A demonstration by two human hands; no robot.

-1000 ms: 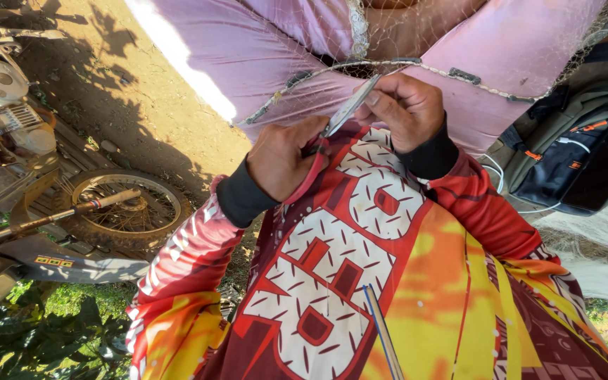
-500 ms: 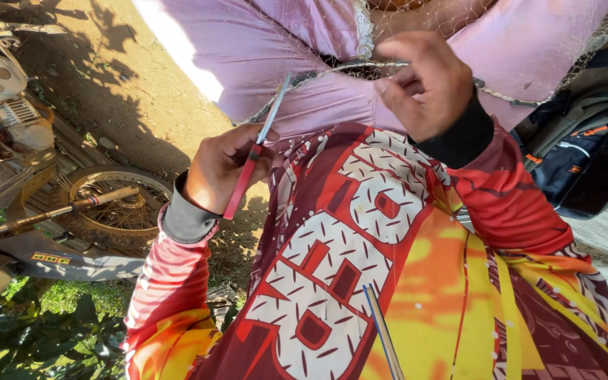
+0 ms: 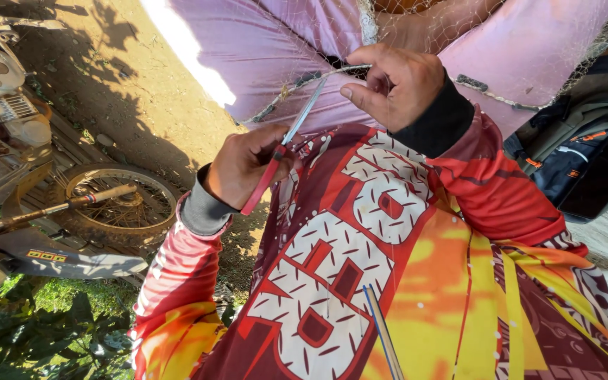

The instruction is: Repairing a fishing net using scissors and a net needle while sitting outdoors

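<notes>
Red-handled knife [image 3: 276, 163] gripped in my left hand [image 3: 244, 165], right hand [image 3: 395, 84] pinching the net's cord [image 3: 318, 74], motorcycle wheel [image 3: 110, 204] nearby

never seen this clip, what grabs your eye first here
At centre, the left hand holds red-handled scissors, their blades raised to a cord on a fishing net, which the right hand pinches. A red and orange jersey fills the bottom, and a motorbike lies at left.

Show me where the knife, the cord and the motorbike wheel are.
knife [image 3: 302, 121], head view, on the metal blade.
cord [image 3: 318, 74], head view, on the stretch beside the fingers.
motorbike wheel [image 3: 150, 184], head view, on the tyre's rim.
</notes>
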